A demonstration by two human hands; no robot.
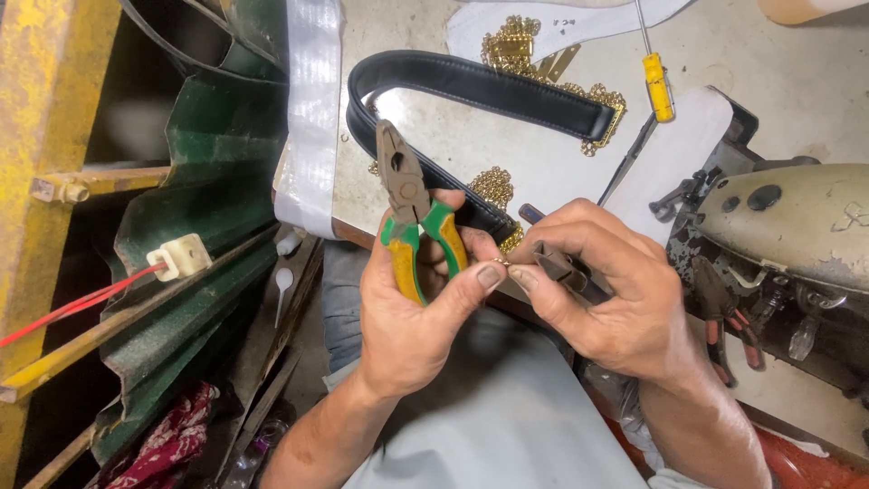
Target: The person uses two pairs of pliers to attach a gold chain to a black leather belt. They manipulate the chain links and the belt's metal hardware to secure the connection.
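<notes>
My left hand (412,312) grips pliers (409,204) with green and yellow handles, jaws pointing up and away. Its thumb and forefinger pinch a tiny gold ring (499,263) together with the fingertips of my right hand (602,285). My right hand also holds a dark slim tool (557,264) across its palm. Just beyond the hands lies a folded black leather strap (489,91) with gold chain (493,186) beside it on the worktable (425,127).
A screwdriver with a yellow handle (657,86) lies at the back. An old sewing machine (787,235) stands to the right. Green corrugated sheet (208,226), a yellow frame (36,181) and a white connector on red wire (181,256) fill the left.
</notes>
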